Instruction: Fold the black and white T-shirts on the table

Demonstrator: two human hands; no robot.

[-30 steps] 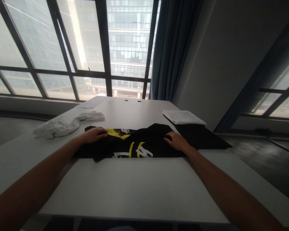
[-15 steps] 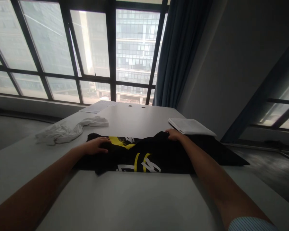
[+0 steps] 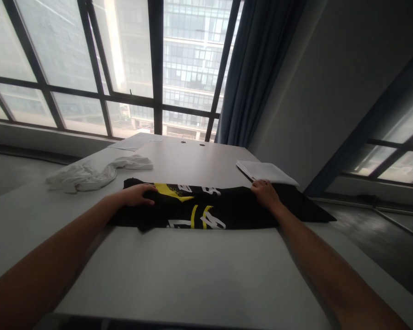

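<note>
A black cloth (image 3: 234, 211) with yellow and white print lies folded in a wide band across the white table (image 3: 199, 270). My left hand (image 3: 139, 195) rests on its left end, thumb and fingers apart, with a fold of the cloth between them. At the cloth's right part, my right hand (image 3: 264, 192) has its fingers closed on the upper edge. A black corner of cloth sticks out past the right hand. Just beyond that hand sits a folded white cloth (image 3: 270, 173), partly on the black fabric.
A crumpled white cloth (image 3: 86, 176) lies at the table's left. Papers (image 3: 132, 142) rest at the far left edge, near two dark round holes. Windows and a blue curtain (image 3: 244, 91) stand behind the table.
My right hand has moved right and nearer along the cloth, and the upper edge there lies flatter, showing more white print. The view has tilted down a little.
</note>
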